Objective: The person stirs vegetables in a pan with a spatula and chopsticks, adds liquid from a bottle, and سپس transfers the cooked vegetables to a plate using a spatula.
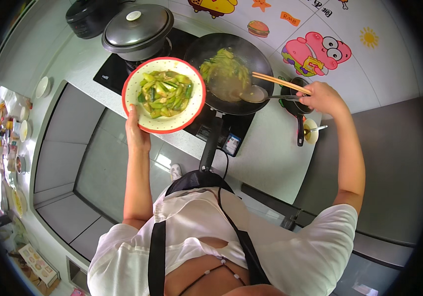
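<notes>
My left hand [138, 132] grips the lower rim of a cream plate [164, 126] with a red edge and small dots. Cooked green vegetable pieces [166, 94] lie in it. To the plate's right stands a dark wok [258, 52], partly hidden by the plate, with more green pieces [226, 69] and brownish liquid inside; a steamy haze hangs over it. My right hand [322, 98] is closed around a pair of wooden chopsticks [278, 82] and the handle of a metal spoon [254, 93]. The spoon's bowl is in the wok near its right side; the chopsticks point over the wok's rim.
A lidded grey pot [137, 32] sits on the black cooktop [107, 74] at the back left, beside a black cooker [85, 19]. The wok's handle [212, 140] sticks out toward me. Right of it are a small black pan [300, 118] and a bowl [311, 132] with a spoon.
</notes>
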`<state>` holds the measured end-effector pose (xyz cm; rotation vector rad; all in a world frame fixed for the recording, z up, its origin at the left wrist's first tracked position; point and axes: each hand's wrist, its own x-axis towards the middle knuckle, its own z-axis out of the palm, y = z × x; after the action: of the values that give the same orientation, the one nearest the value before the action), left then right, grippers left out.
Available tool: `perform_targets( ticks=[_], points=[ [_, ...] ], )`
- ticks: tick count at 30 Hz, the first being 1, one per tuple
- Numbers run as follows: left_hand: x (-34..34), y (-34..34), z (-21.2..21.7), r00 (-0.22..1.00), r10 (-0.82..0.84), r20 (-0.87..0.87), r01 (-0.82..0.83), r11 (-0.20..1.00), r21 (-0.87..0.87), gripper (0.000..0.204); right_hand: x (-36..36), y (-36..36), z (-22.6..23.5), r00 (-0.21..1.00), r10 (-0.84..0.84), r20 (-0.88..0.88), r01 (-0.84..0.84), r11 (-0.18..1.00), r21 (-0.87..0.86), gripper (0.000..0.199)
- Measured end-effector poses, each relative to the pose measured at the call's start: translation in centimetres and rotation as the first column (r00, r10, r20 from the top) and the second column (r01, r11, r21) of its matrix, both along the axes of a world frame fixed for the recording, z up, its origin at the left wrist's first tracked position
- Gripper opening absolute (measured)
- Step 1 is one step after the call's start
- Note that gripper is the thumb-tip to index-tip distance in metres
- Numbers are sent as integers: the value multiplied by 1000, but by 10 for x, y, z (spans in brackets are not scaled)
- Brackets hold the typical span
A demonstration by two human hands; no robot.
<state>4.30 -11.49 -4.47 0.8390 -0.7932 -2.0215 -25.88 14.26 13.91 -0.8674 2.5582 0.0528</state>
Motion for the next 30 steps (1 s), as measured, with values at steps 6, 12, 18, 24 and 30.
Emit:
perform_targets(
  ticks=[6, 12, 18, 24, 30],
  points=[
    [6, 3, 1, 999, 54, 8, -54, 998, 20, 51, -26, 19, -35, 991, 56, -126, -70, 991, -111, 25],
    [3, 0, 5, 1000, 23, 18, -23, 1000, 9, 53, -61, 43, -139, 997, 3, -81, -40, 885, -463, 31],
    [8, -1, 6, 998, 39, 38, -39, 999, 4, 54, -25, -12, -164, 999, 31, 32, -7, 829, -560, 35],
    [7, 0, 6, 999, 30, 35, -30, 1000, 3, 53, 8, -17, -167, 994, -15, 110, 79, 790, -608, 34],
    [7, -3, 7, 997, 21, 69, -22, 1000, 13, 51, 31, -25, -165, 992, -120, 26, 112, 799, -591, 34]
  ],
)
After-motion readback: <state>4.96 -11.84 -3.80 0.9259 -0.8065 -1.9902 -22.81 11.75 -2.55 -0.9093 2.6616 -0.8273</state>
